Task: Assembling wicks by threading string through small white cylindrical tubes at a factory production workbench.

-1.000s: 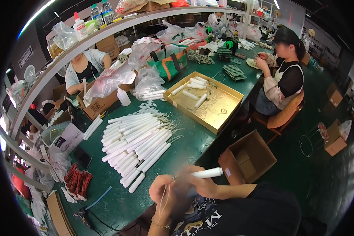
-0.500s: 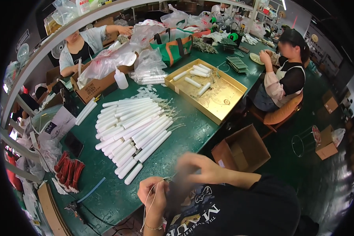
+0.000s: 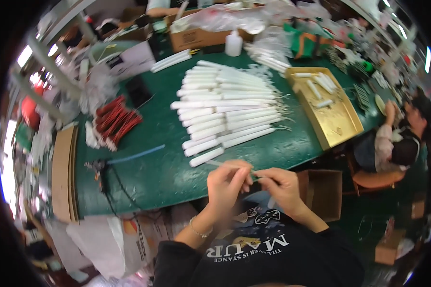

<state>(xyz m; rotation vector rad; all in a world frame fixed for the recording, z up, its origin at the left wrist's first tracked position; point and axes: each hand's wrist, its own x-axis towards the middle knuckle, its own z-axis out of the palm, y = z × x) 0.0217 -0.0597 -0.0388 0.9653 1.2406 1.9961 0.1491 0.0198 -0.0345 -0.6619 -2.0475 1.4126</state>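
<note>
My left hand (image 3: 227,185) and my right hand (image 3: 281,190) are close together above the near table edge, in front of my black shirt. Both have their fingers pinched on a thin pale wire (image 3: 256,175) that runs between them; its ends are blurred. Just beyond my left hand lies a white candle-like tube (image 3: 207,157), the nearest of a large fanned pile. The other white tubes (image 3: 225,103) lie side by side in overlapping rows, with thin wires coming out of their right ends.
A shallow gold box (image 3: 330,126) holding several white tubes stands right of the pile. Left lie red wire bundles (image 3: 117,122), a dark phone-like slab (image 3: 139,92) and a corded black tool (image 3: 98,170). A white bottle (image 3: 233,44) stands behind. A co-worker (image 3: 392,143) sits at right.
My view has swung left and down. My right hand, blurred before, now pinches the wire beside my left hand. The cord that hung from my left hand no longer shows there.
</note>
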